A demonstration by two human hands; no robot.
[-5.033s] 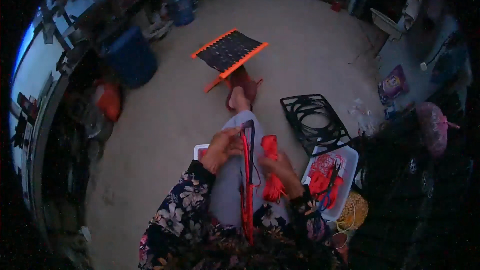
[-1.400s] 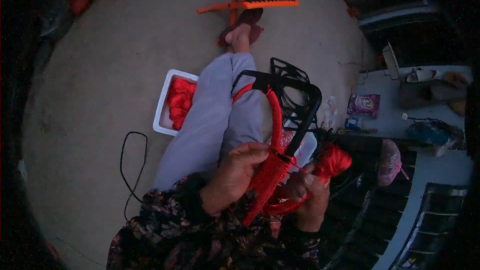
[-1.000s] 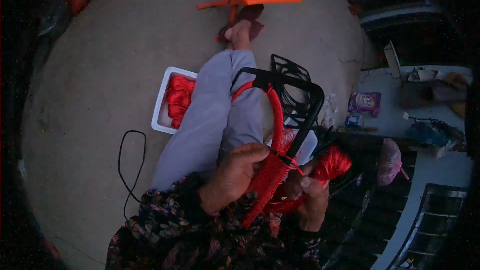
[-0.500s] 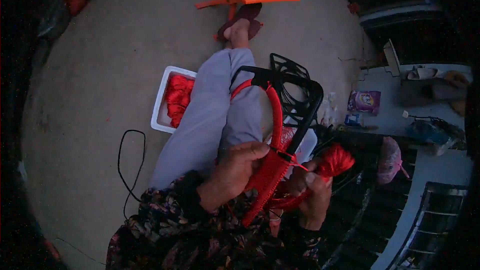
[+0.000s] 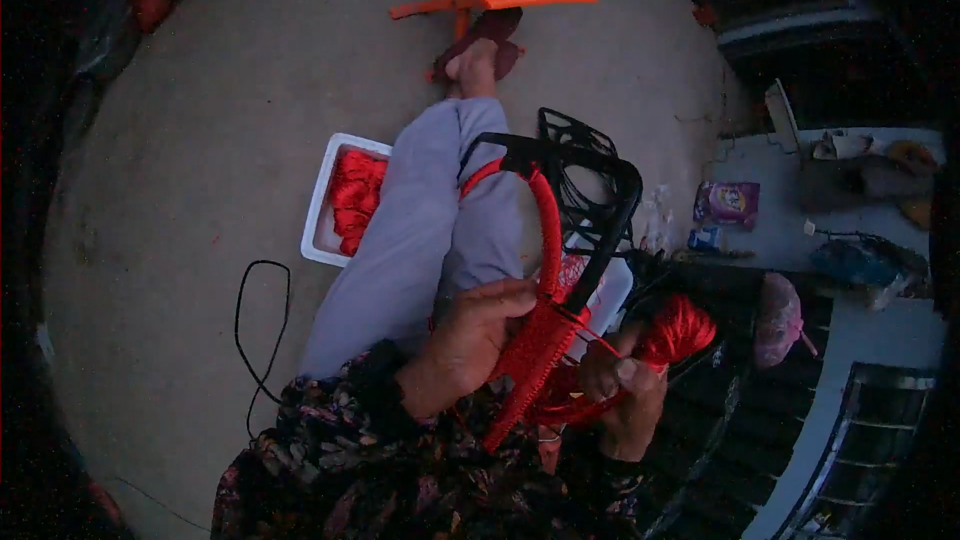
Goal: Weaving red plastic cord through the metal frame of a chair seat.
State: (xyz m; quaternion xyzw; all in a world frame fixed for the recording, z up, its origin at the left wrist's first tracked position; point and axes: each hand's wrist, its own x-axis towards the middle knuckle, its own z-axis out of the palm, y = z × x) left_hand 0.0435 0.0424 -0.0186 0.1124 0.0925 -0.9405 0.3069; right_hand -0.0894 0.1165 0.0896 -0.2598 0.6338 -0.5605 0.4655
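A black frame (image 5: 610,240) lies over my lap, its rods partly wrapped in red cord. A band of tight red cord work (image 5: 530,365) covers its near part. My left hand (image 5: 470,345) grips this red-wrapped frame from the left, the thumb along its upper side. My right hand (image 5: 630,390) is closed on a skein of glossy red cord (image 5: 680,330), which bulges out beyond the fingers. A thin red strand (image 5: 598,339) runs taut from the frame to my right hand. Some fingers of both hands are hidden.
A white tray (image 5: 318,230) with bundled red cord (image 5: 358,190) sits left of my outstretched legs. Dark cord (image 5: 265,340) loops on the floor. An orange-framed folding stool (image 5: 500,0) stands beyond my feet. To the right lie a purple packet (image 5: 727,204) and a pink bag (image 5: 778,320).
My right hand and the skein have shifted slightly right and down. The strand has drawn tighter against the frame. My left hand stays nearly in place.
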